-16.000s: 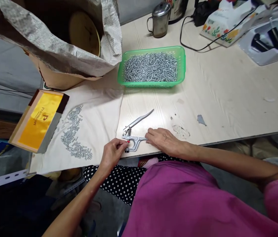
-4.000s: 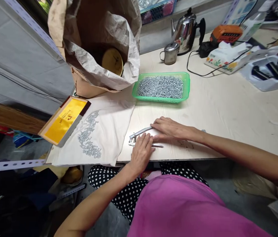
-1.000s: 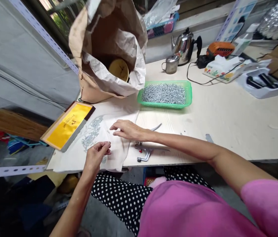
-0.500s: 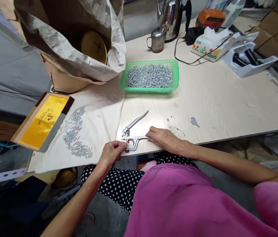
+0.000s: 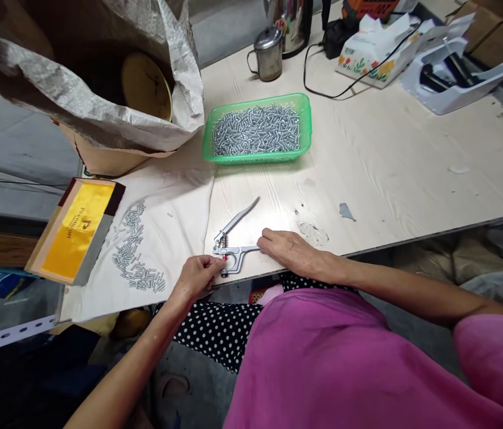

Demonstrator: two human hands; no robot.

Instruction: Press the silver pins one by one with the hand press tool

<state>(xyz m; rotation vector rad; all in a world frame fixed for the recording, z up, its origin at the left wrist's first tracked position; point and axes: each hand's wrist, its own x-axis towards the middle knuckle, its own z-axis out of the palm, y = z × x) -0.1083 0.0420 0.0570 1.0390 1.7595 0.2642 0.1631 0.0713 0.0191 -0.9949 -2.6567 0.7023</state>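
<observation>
Silver snap pliers [image 5: 233,238] lie open near the table's front edge, one handle pointing up and right. My right hand [image 5: 287,251] rests on the lower handle, pressing it flat against the table. My left hand [image 5: 196,277] is pinched at the pliers' jaw by its red tip, fingers closed on a small piece I cannot make out. To the left, small silver metal pieces [image 5: 134,255] lie scattered on a white cloth [image 5: 175,208].
A green basket [image 5: 306,122] full of silver pieces stands behind the pliers. A large paper sack [image 5: 90,77] sits at the back left, a yellow box [image 5: 72,229] at the cloth's left edge. A metal mug [image 5: 268,53], kettle, tissue pack and white tray line the back.
A second ago my right hand reached over the cloth and my left held a small piece. Both hands have since come back to the pliers, left at the jaw, right on the handle.
</observation>
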